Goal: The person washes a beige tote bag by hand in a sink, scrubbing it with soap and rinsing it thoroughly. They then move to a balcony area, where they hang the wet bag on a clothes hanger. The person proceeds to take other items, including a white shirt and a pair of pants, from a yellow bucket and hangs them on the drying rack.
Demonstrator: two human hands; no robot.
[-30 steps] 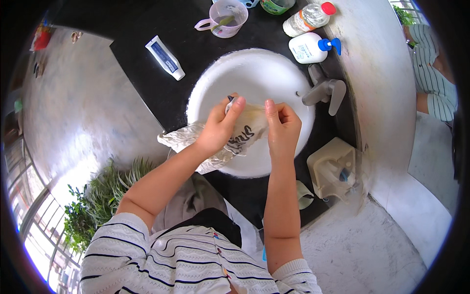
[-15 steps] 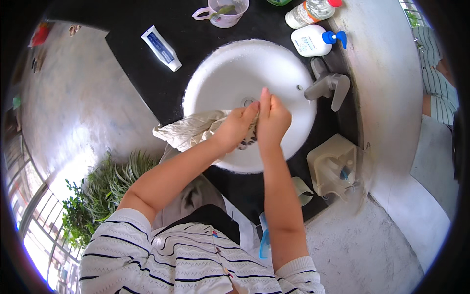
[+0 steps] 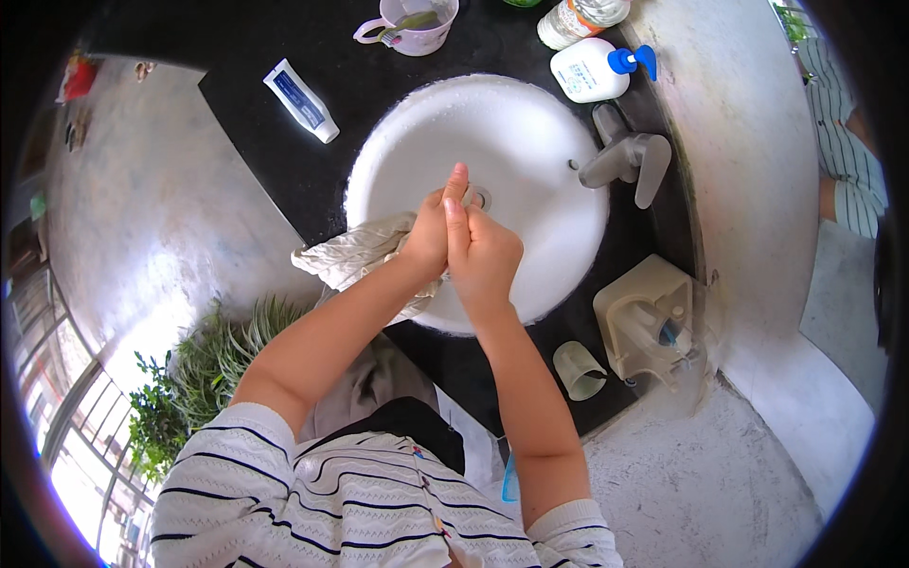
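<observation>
Cloth (image 3: pixel 355 256), pale and crumpled, hangs over the near-left rim of the white sink (image 3: pixel 530 123), and we have one end of it bunched between our palms right above the basin. Our left hand (image 3: pixel 428 237) is clenched around the fabric; our right hand (image 3: pixel 483 251) presses flat against it, fingers pointing away from us, squeezing the cloth between the two, likely so any drips land in the sink rather than on the black table (image 3: pixel 284 151). Beyond the sink's right rim stands the grey faucet (image 3: pixel 625 156), with a white pump bottle (image 3: pixel 595 71) just past it. Left of the sink lies a white tube (image 3: pixel 301 99); a pale mug (image 3: pixel 412 19) sits beyond the far rim.
</observation>
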